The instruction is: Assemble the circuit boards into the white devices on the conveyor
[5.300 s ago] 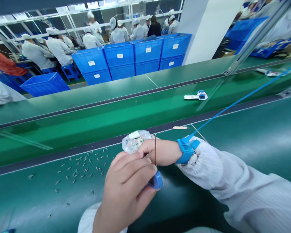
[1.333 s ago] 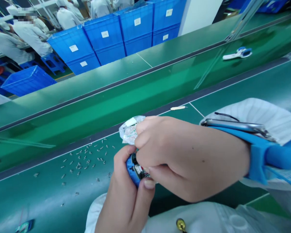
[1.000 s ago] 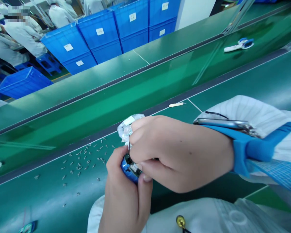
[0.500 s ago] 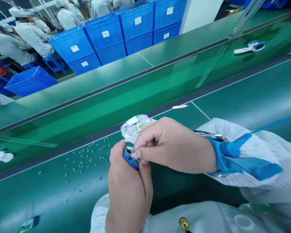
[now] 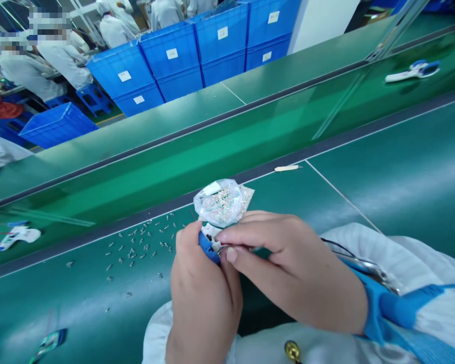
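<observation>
Blue part (image 5: 208, 246) | left hand (image 5: 200, 303) grips | right hand (image 5: 291, 268) touching (clear bag (image 5: 223, 203) above)

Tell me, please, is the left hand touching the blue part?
Touching: the head view shows the left hand closed around the blue part.

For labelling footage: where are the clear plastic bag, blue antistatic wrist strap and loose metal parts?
Clear plastic bag (image 5: 223, 203): head view, its middle.
Blue antistatic wrist strap (image 5: 381, 308): head view, its band.
Loose metal parts (image 5: 132, 253): head view, one central cluster.
</observation>
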`<state>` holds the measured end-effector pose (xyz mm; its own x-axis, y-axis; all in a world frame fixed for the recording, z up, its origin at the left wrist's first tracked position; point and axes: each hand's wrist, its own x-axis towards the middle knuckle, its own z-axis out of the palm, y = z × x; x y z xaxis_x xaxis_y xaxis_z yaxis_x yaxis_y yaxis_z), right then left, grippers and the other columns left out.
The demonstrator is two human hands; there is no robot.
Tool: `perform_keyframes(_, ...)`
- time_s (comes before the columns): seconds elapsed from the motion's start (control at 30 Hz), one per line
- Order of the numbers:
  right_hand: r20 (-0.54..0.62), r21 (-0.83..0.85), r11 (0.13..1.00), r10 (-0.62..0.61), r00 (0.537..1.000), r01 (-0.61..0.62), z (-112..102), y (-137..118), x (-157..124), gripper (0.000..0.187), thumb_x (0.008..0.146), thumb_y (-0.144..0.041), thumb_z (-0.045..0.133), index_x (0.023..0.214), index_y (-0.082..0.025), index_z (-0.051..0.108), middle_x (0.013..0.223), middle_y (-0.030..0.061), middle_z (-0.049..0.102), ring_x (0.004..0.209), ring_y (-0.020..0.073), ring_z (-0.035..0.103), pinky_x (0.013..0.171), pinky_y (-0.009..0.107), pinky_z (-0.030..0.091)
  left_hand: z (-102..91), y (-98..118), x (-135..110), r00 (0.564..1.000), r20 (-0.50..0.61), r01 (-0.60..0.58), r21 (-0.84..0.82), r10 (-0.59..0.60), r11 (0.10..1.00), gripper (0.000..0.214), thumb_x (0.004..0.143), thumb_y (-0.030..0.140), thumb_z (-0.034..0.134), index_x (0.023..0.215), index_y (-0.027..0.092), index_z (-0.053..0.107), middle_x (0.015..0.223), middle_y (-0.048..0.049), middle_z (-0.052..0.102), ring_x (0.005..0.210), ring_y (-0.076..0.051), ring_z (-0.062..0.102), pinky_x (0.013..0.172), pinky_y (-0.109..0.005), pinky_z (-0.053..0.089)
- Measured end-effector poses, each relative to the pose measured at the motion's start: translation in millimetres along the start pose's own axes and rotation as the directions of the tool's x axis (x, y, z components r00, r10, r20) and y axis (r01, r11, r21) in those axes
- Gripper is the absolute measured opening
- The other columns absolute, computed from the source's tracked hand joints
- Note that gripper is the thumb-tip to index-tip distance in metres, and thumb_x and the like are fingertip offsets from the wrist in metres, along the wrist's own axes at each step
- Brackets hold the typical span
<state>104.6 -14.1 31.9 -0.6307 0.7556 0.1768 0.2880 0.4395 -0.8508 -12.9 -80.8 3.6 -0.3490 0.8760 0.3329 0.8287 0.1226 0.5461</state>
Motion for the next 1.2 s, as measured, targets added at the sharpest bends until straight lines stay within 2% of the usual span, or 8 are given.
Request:
perform_keyframes(0.2, -0.024, -0.074, 0.996, -0.053, 0.998, 0.051, 4.3, -3.5, -4.7, 0.021, 0.082, -0.013, 0.045, 0.072, -0.014, 0.063, 0.061, 0.0017, 0.057, 0.061, 0.0127, 0.049, 0.058, 0.026, 0.034, 3.6, -1.0, -4.4, 0.997, -0.041, -0.059, 0.069, 0.062, 0.996, 0.034, 0.078, 0.023, 0.053, 0.11, 0.023, 0.041, 0.083, -0.0028, 0.053, 0.065, -0.02, 0.055, 0.056, -0.032, 0.046)
perform_keyframes(0.33, -0.025, -0.096, 0.995, -0.044, 0.999, 0.041, 3.7, -4.9, -9.2, 0.021, 0.083, -0.013, 0.042, 0.075, -0.015, 0.062, 0.063, 0.002, 0.056, 0.062, 0.0132, 0.046, 0.061, 0.027, 0.035, 4.3, -1.9, -5.7, 0.998, -0.037, -0.041, 0.081, 0.044, 0.996, 0.039, 0.078, 0.023, 0.055, 0.113, 0.024, 0.039, 0.085, -0.0037, 0.054, 0.066, -0.021, 0.057, 0.056, -0.032, 0.045)
perform_keyframes(0.57, 0.033, 0.013, 0.997, 0.07, 0.997, -0.071, 0.1, -10.3, -8.8, 0.011, 0.074, -0.01, 0.05, 0.067, -0.017, 0.053, 0.056, -0.0032, 0.051, 0.057, 0.0095, 0.044, 0.056, 0.022, 0.033, 10.2, 7.4, -9.2, 0.985, -0.168, 0.059, 0.162, -0.032, 0.985, 0.031, 0.086, 0.029, 0.044, 0.115, 0.022, 0.04, 0.085, -0.0047, 0.055, 0.065, -0.021, 0.055, 0.057, -0.033, 0.04)
perform_keyframes(0.8, 0.135, 0.073, 0.979, 0.18, 0.974, -0.191, -3.1, -14.5, -7.6, 0.025, 0.064, -0.004, 0.053, 0.054, -0.015, 0.034, 0.046, -0.0081, 0.038, 0.047, 0.0044, 0.036, 0.05, 0.018, 0.028, 15.6, 12.5, -9.7, 0.97, -0.228, 0.145, 0.251, -0.087, 0.957, 0.023, 0.085, 0.031, 0.041, 0.106, 0.021, 0.042, 0.078, -0.0017, 0.052, 0.062, -0.019, 0.055, 0.058, -0.033, 0.041)
perform_keyframes(0.97, 0.153, 0.101, 0.977, 0.174, 0.973, -0.19, -4.2, -11.8, -7.2, 0.025, 0.066, -0.007, 0.056, 0.054, -0.015, 0.037, 0.045, -0.0088, 0.039, 0.046, 0.0036, 0.038, 0.048, 0.017, 0.029, 11.4, 9.4, -9.0, 0.99, -0.12, 0.108, 0.249, -0.08, 0.962, 0.028, 0.088, 0.033, 0.04, 0.113, 0.019, 0.037, 0.081, -0.0048, 0.057, 0.067, -0.023, 0.06, 0.06, -0.036, 0.045)
perform_keyframes(1.07, 0.222, 0.136, 0.973, 0.153, 0.963, -0.186, -7.1, -3.7, -2.6, 0.011, 0.073, -0.009, 0.053, 0.067, -0.017, 0.057, 0.045, -0.0085, 0.042, 0.045, 0.0047, 0.04, 0.045, 0.017, 0.029, 4.0, 7.8, -5.2, 0.992, 0.036, 0.116, 0.102, -0.121, 0.988, 0.031, 0.087, 0.031, 0.041, 0.116, 0.02, 0.038, 0.09, -0.0066, 0.06, 0.073, -0.023, 0.063, 0.062, -0.035, 0.047)
perform_keyframes(1.13, 0.27, 0.174, 0.961, 0.164, 0.949, -0.215, -10.1, 4.0, 1.2, 0.019, 0.077, -0.013, 0.05, 0.083, -0.019, 0.067, 0.044, -0.0081, 0.041, 0.043, 0.0057, 0.039, 0.043, 0.018, 0.028, -1.4, 8.3, -2.5, 0.976, 0.16, 0.151, -0.005, -0.148, 0.989, 0.035, 0.088, 0.031, 0.039, 0.121, 0.02, 0.036, 0.093, -0.0068, 0.06, 0.073, -0.021, 0.064, 0.062, -0.034, 0.047)
perform_keyframes(1.2, 0.299, 0.211, 0.937, 0.21, 0.931, -0.279, -13.1, 12.2, 4.3, 0.023, 0.08, -0.019, 0.049, 0.088, -0.018, 0.07, 0.044, -0.0072, 0.041, 0.041, 0.006, 0.037, 0.041, 0.018, 0.027, -6.3, 9.7, -0.8, 0.949, 0.258, 0.206, -0.061, -0.184, 0.977, 0.036, 0.09, 0.035, 0.036, 0.123, 0.022, 0.035, 0.09, -0.005, 0.059, 0.069, -0.02, 0.062, 0.06, -0.033, 0.046)
